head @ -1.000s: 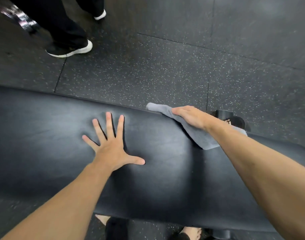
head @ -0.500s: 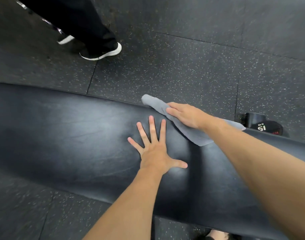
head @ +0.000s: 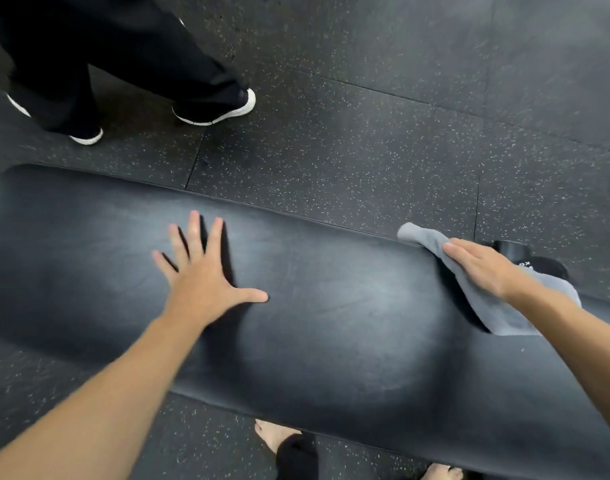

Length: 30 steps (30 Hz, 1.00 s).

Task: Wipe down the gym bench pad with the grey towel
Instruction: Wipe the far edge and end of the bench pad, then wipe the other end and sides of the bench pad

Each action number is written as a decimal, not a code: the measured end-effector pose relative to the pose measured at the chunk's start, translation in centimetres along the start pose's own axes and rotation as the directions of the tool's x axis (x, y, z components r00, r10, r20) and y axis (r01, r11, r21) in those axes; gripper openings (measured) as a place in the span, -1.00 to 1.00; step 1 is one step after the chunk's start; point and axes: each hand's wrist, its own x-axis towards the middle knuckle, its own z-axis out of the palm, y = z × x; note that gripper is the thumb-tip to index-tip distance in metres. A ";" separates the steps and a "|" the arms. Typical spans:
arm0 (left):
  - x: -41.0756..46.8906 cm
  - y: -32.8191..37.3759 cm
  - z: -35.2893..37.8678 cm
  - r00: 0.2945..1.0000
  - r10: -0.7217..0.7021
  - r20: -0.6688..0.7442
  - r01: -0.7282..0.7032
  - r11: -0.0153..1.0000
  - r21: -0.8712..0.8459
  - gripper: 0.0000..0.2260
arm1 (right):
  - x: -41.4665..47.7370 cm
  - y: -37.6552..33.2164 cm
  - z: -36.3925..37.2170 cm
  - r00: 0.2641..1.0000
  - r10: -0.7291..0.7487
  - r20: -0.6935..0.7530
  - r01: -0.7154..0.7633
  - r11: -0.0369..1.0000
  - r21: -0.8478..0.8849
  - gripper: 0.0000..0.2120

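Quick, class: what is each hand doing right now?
Left hand: open, fingers spread, flat on the bench pad, holding nothing.
Right hand: open, pressing flat on the grey towel.

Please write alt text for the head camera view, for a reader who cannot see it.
The right hand presses a grey towel on a black bench pad near its far edge, while the left hand rests flat, fingers spread. Another person's dark shoes stand on the speckled floor beyond.

A single head-worn wide-angle view looks steeply down from close above the bench pad [head: 331, 306], speckled floor [head: 366, 133] beyond.
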 end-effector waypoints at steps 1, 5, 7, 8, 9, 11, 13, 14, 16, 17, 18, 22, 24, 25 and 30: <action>1.0 -2.2 -1.3 0.998 -0.061 0.009 0.061 0.998 0.008 0.38 | 0.0 -0.5 0.1 1.000 0.026 0.000 -0.026 1.000 0.004 -0.60; 4.0 -8.5 -4.6 0.974 -0.155 0.163 0.160 0.987 -0.018 0.50 | 0.9 -4.2 1.4 0.999 -0.022 0.047 0.023 0.999 -0.034 -0.53; 4.5 -9.2 -4.4 0.972 -0.101 0.211 0.107 0.994 -0.016 0.50 | 1.2 -7.8 2.4 0.993 -0.083 0.089 0.087 0.995 -0.048 -0.57; 4.6 -9.2 -4.1 0.973 -0.083 0.214 0.088 0.996 -0.015 0.50 | 1.4 -10.1 3.1 0.989 -0.111 0.101 0.116 0.992 -0.051 -0.57; 4.7 -9.3 -4.0 0.973 -0.076 0.218 0.081 0.997 -0.016 0.49 | 1.9 -12.5 3.9 0.983 -0.145 0.115 0.151 0.987 -0.050 -0.58; 4.7 -9.4 -4.1 0.968 -0.076 0.237 0.084 0.996 -0.022 0.49 | 2.9 -17.3 5.8 0.965 -0.219 0.147 0.229 0.972 -0.054 -0.58; 4.8 -9.5 -4.3 0.966 -0.075 0.246 0.083 0.996 -0.023 0.49 | 4.1 -22.3 7.8 0.948 -0.273 0.167 0.286 0.956 -0.060 -0.61; 4.8 -9.5 -4.4 0.964 -0.075 0.254 0.084 0.996 -0.024 0.49 | 4.7 -24.8 8.8 0.939 -0.294 0.179 0.310 0.948 -0.070 -0.63; 4.9 -9.4 -4.5 0.961 -0.080 0.265 0.089 0.996 -0.023 0.50 | 5.5 -29.8 10.8 0.913 -0.352 0.205 0.374 0.924 -0.082 -0.66; 4.8 -9.4 -4.5 0.959 -0.085 0.271 0.094 0.995 -0.018 0.50 | 5.8 -32.0 11.6 0.899 -0.383 0.215 0.407 0.910 -0.083 -0.64; 4.8 -9.4 -4.5 0.957 -0.092 0.276 0.100 0.995 -0.014 0.50 | 6.1 -33.8 12.3 0.883 -0.413 0.223 0.439 0.894 -0.083 -0.62; 4.9 -9.5 -4.5 0.953 -0.102 0.285 0.109 0.994 -0.007 0.50 | 6.9 -36.4 14.0 0.854 -0.459 0.245 0.489 0.869 -0.076 -0.61; 4.9 -9.4 -4.6 0.950 -0.108 0.294 0.115 0.993 -0.005 0.50 | 6.8 -35.6 13.5 0.852 -0.465 0.238 0.489 0.871 -0.049 -0.64; 5.0 -9.2 -4.8 0.948 -0.112 0.299 0.118 0.993 -0.001 0.50 | 6.6 -34.9 13.2 0.859 -0.458 0.228 0.476 0.879 -0.030 -0.69; 4.8 -8.8 -5.1 0.947 -0.126 0.296 0.131 0.991 0.003 0.50 | 5.7 -28.7 10.5 0.920 -0.344 0.188 0.360 0.931 -0.057 -0.67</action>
